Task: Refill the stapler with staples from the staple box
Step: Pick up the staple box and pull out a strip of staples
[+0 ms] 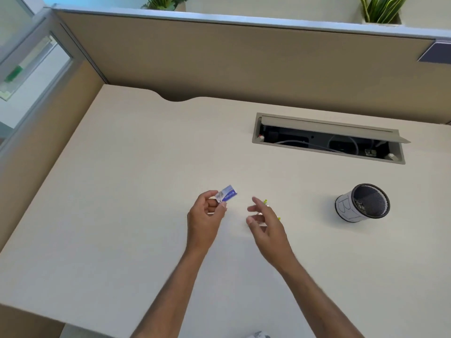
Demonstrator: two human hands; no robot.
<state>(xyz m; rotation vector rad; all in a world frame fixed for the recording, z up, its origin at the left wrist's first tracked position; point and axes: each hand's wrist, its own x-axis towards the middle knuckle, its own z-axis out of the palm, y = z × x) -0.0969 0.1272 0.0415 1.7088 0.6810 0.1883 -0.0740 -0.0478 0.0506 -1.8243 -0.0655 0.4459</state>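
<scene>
My left hand [207, 215] pinches a small blue and white staple box [227, 193] between thumb and fingertips, lifted a little above the desk [122, 191]. To its right, my right hand [266, 220] hovers with fingers spread over a small stapler [265, 203]. The stapler is mostly hidden behind the fingers; only yellow-green tips and a bit of clear or metal body show. I cannot tell whether the right hand touches it.
A black mesh pen cup [363, 203] with a white paper label stands at the right. An open cable tray [327, 142] with wires is cut into the desk farther back. Beige partition walls [219, 57] close the back and left.
</scene>
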